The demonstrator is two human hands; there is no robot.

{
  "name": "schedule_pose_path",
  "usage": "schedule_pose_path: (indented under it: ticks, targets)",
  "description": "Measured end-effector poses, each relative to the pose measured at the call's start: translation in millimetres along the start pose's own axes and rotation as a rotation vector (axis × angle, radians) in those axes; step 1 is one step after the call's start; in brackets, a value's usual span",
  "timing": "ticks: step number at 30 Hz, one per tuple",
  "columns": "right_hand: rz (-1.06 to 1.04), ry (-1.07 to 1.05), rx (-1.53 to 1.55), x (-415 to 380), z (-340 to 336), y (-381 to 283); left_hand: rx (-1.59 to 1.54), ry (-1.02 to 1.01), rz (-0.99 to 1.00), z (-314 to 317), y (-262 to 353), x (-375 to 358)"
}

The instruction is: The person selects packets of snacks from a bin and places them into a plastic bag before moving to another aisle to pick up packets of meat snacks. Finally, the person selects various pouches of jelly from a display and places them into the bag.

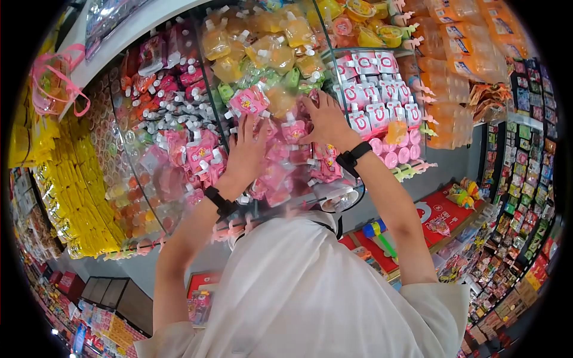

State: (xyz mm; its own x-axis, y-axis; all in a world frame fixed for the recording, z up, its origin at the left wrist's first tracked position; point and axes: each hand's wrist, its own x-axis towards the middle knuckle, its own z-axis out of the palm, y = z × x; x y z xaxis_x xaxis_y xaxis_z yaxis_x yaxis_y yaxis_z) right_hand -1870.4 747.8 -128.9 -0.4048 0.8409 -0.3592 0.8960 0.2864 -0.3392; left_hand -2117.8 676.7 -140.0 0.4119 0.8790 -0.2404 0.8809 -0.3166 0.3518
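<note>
Both my hands reach into a shelf section of pink pouches (277,170) with white caps. My left hand (248,149) lies at the left side of this section, its fingers apart against the pink packs. At the right side, my right hand (328,122) has its fingers spread and curved beside a small pink pouch (293,129). A pink pouch with print (249,100) lies just above my left fingertips. Behind the hands are yellow-orange pouches (280,56) and several green ones (290,79). Each wrist wears a black band.
Clear dividers (212,83) separate the sections. White pouches (378,114) stand right, orange bottles (444,122) beyond them. Yellow packets (77,191) hang left, with a pink ribbon (74,89) above. A red board (444,218) holding toys lies lower right.
</note>
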Motion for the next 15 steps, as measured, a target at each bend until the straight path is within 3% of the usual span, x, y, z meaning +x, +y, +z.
schedule_pose_path:
  ticks: [5,15]
  targets:
    - [0.043,-0.129,0.055,5,8,1,0.144,-0.001,-0.01,7,0,13]
    - [0.16,-0.071,0.014,3,13,-11,0.194,-0.116,-0.057,-4,-5,31]
